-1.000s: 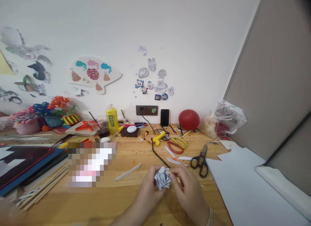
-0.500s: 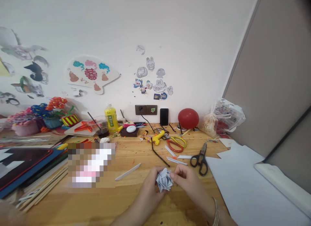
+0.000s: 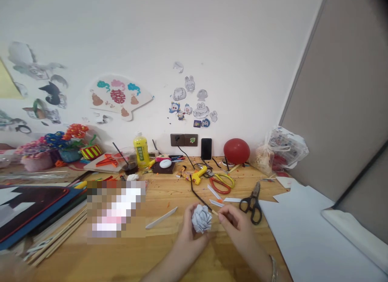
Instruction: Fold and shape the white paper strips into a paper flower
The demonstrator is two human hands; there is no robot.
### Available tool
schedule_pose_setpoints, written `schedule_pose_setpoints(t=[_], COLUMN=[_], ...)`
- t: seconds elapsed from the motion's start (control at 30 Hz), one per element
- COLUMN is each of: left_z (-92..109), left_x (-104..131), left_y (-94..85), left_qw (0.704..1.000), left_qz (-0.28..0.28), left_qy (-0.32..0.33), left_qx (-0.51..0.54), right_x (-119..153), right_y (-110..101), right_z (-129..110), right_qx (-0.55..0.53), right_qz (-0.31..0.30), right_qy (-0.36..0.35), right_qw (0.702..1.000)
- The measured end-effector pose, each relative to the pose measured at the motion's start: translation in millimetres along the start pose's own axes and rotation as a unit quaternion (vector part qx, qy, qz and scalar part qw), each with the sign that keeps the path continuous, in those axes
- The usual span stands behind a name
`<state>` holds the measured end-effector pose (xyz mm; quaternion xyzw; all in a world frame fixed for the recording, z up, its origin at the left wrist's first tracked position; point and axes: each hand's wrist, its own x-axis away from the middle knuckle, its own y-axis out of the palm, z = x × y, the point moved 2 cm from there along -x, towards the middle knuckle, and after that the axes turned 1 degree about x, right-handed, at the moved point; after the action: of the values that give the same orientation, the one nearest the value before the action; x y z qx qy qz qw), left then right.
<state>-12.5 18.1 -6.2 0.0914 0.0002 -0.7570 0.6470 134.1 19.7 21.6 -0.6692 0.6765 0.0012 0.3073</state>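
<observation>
Cups a white paper ball (image 3: 201, 218) of layered folds in the left hand (image 3: 193, 235), over the near middle of the table (image 3: 133, 255). Curled in a grip around the ball's left and lower sides, with folds exposed at the top and right. Pinches a short pale stick (image 3: 214, 213) in the right hand (image 3: 233, 221), in a narrow grip between thumb and forefinger, just right of the ball. Points leftward with the stick's free end; cannot tell if touching the folds.

Wears a bracelet (image 3: 274, 268) at the right wrist.

Lying left of the hands: a loose paper strip (image 3: 161, 217), set slantwise. Just beyond the hands: a bent black stem (image 3: 197, 196), running toward the stick, with more white strips (image 3: 233, 200) to its right. Right of these: black-handled scissors (image 3: 254, 205), blades pointing far. Farther back: red-and-yellow-handled scissors (image 3: 222, 183), beside a yellow glue gun (image 3: 199, 175).

Along the wall at the far side: a yellow bottle (image 3: 141, 150), an upright phone (image 3: 206, 149) and a red balloon (image 3: 237, 151), from left to right. At right: large white sheets (image 3: 306, 229). At left: thin wooden sticks (image 3: 62, 235), near a pixelated patch with contents impossible to make out.
</observation>
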Motion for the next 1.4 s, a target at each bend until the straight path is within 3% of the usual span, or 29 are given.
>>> schedule_pose_setpoints(t=[0.17, 0.53, 0.73, 1.03, 1.4], left_z=[-7.9, -12.2, -20.0, -21.6, -14.9], left_x=[1.4, 4.4, -0.1, 3.5, 5.4], left_y=[-3.4, -9.6, -6.6, -6.5, -7.0], left_qw=[0.995, 0.998, 0.997, 0.995, 0.995], left_qz=[-0.047, -0.047, -0.055, -0.077, -0.064], left_qy=[-0.029, -0.030, 0.037, 0.055, 0.055], left_qx=[0.079, 0.041, 0.036, -0.016, -0.056], right_x=[6.9, 9.9, 10.3, 4.9, 6.0], right_y=[9.8, 6.5, 6.6, 6.4, 0.1], right_z=[-7.6, -10.7, -9.6, 1.4, -15.5], right_qx=[-0.001, 0.086, 0.058, -0.026, 0.062], right_qz=[0.006, 0.022, 0.018, 0.046, -0.002], right_qy=[-0.049, -0.122, -0.080, -0.058, -0.112], right_qw=[0.999, 0.989, 0.995, 0.997, 0.992])
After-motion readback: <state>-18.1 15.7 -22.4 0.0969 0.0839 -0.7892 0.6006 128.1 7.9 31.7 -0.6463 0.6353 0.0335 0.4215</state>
